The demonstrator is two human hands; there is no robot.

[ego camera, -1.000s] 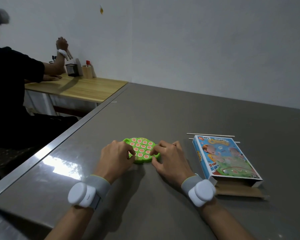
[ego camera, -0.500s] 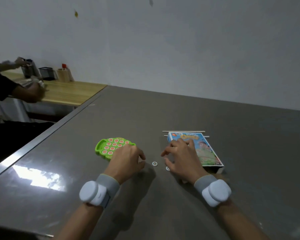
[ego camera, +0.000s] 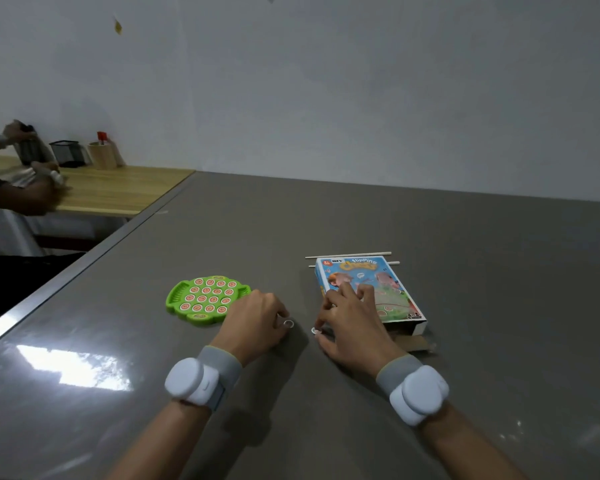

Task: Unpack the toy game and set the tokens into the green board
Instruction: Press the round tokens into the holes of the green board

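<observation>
Left hand [ego camera: 253,320], fingers curled, pinched a small white token [ego camera: 288,323] on the grey desk [ego camera: 326,427] & right hand [ego camera: 350,320] pinched a second token [ego camera: 315,330] nearby, w/ green board [ego camera: 207,299], slots full of red discs, just left & game box [ego camera: 388,299] just right.

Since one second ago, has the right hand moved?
Yes. The right hand went rightward from the green board to the game box, pinching a token.

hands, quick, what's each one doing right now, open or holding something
left hand: fingers curled beside the left token; whether it grips cannot be told
right hand: pinches the right token against the table
</observation>
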